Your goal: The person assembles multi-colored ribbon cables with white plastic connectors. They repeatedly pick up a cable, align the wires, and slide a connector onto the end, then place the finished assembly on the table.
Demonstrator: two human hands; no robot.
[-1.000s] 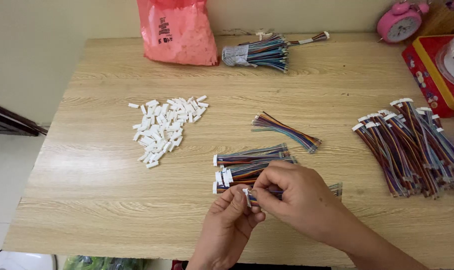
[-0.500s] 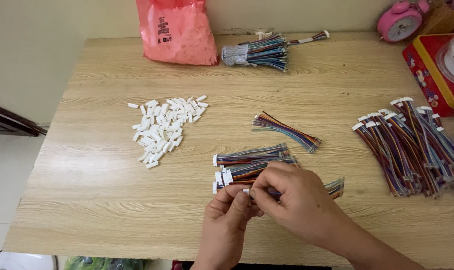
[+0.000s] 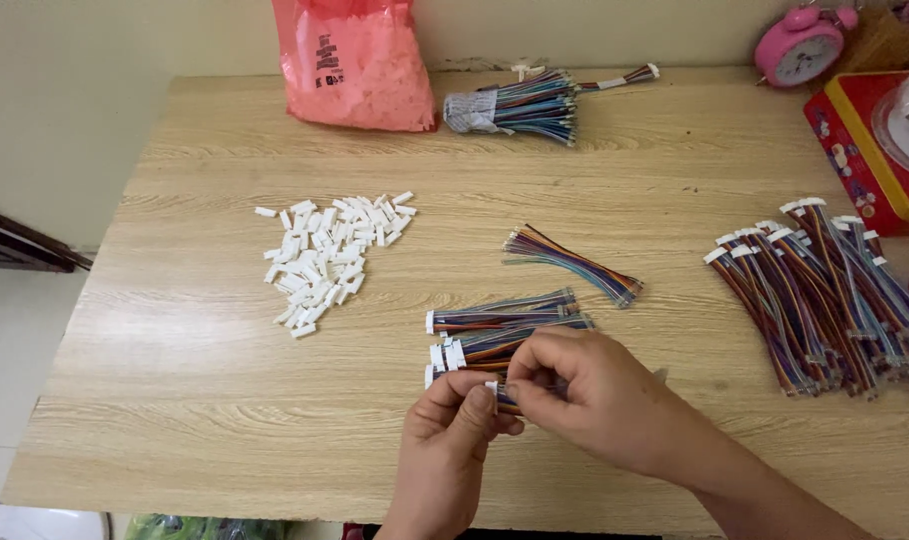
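Nearest the camera, the left hand (image 3: 454,425) and the right hand (image 3: 584,400) met at the table's front edge. The left hand's fingertips were pressed together, pinching a small white connector (image 3: 491,386). The right hand was closed on a multicoloured wire lead (image 3: 509,403), thumb and forefinger pinching it right at the connector; most of the lead was hidden under the fingers.

Just beyond the hands, touching the right knuckles, lay a short stack of leads (image 3: 499,335) with white connectors at their left ends. A little further in, a loose bundle (image 3: 572,262) of bare-ended wires lay on a slant. To the left, well apart, a scatter of white connectors (image 3: 329,258) was spread on the wooden table (image 3: 174,400). To the right, a big pile of finished leads (image 3: 829,295) fanned out near the table's edge.

At the far side stood a pink plastic bag (image 3: 359,60), and just beside it a tied bundle of wires (image 3: 519,105). In the far right corner were a pink alarm clock (image 3: 799,45) and a red box (image 3: 859,150).
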